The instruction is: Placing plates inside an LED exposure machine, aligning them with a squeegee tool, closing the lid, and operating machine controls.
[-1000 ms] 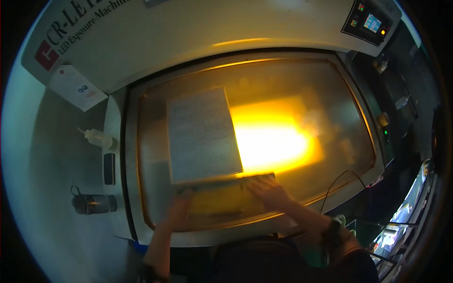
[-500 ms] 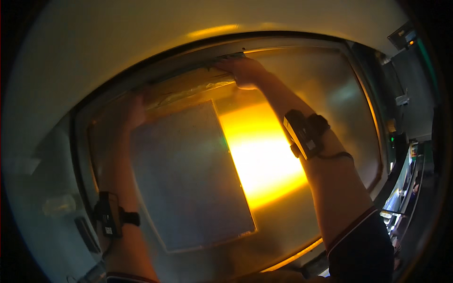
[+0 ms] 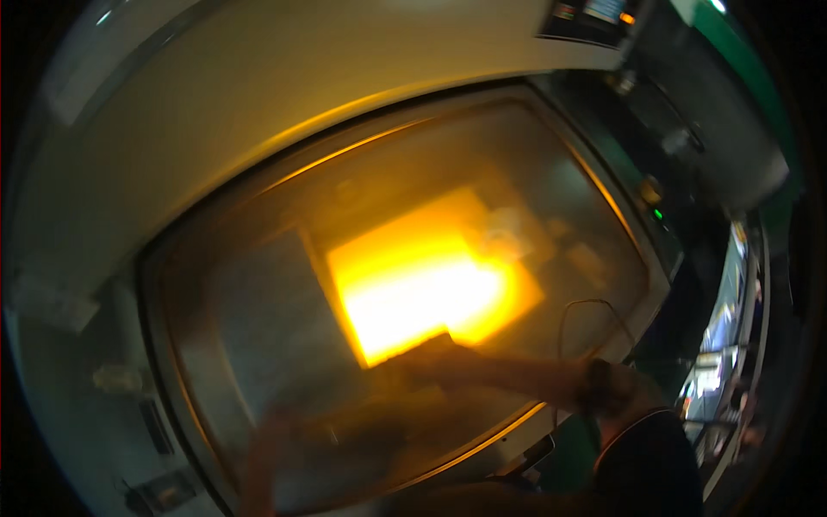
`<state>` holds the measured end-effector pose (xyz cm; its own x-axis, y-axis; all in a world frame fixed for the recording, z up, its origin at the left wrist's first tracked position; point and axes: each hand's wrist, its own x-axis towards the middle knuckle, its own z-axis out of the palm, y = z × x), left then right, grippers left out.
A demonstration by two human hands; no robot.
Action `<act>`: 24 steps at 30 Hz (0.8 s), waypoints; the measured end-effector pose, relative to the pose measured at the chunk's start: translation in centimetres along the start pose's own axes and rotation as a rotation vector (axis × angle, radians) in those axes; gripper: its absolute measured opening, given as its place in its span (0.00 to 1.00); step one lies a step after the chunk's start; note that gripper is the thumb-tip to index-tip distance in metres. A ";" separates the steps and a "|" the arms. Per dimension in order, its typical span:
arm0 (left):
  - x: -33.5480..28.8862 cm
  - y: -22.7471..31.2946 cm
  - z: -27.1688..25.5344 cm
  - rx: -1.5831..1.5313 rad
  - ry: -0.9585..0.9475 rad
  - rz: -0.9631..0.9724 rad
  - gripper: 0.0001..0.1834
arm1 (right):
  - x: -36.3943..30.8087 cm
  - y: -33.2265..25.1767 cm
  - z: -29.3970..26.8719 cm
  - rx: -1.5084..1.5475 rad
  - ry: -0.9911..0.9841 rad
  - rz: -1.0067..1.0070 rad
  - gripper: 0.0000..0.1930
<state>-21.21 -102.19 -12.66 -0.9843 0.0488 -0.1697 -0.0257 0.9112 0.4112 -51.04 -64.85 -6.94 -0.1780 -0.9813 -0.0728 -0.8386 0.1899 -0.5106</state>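
A dim, brownish-amber strip (image 3: 370, 422) lies across the near part of a framed metal bed, blurred by motion. My right hand (image 3: 431, 358) is at its right end, reaching in from the right, and appears closed on it. My left hand (image 3: 280, 431) is at the other end in deep shadow and seems to grip it too; the fingers of both hands are smeared. Beyond the strip, a bluish-grey rectangular panel (image 3: 276, 302) lies on the left of the bed. Beside the panel, a glaring yellow-white patch of light (image 3: 413, 293) covers the middle of the surface.
A raised frame (image 3: 594, 181) with rounded corners surrounds the bed. A pale curved wall (image 3: 284, 60) rises behind it. At the far right stands a control box with a screen (image 3: 594, 17). A dark cable loop (image 3: 594, 303) arches beside my right forearm.
Both hands have come from the bed's far edge to its near side, and the amber strip has left the far edge with them. My view has swung, and everything is more blurred.
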 end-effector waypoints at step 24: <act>3.2 33.0 -1.1 0.018 -0.242 -0.359 0.23 | -59.4 34.4 -15.6 -0.310 0.768 1.530 0.52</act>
<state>-25.43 -72.41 1.36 -0.8442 -0.1796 -0.5051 -0.3536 0.8947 0.2728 -77.29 0.48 -6.81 -0.9449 0.2946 0.1428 0.2642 0.9438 -0.1985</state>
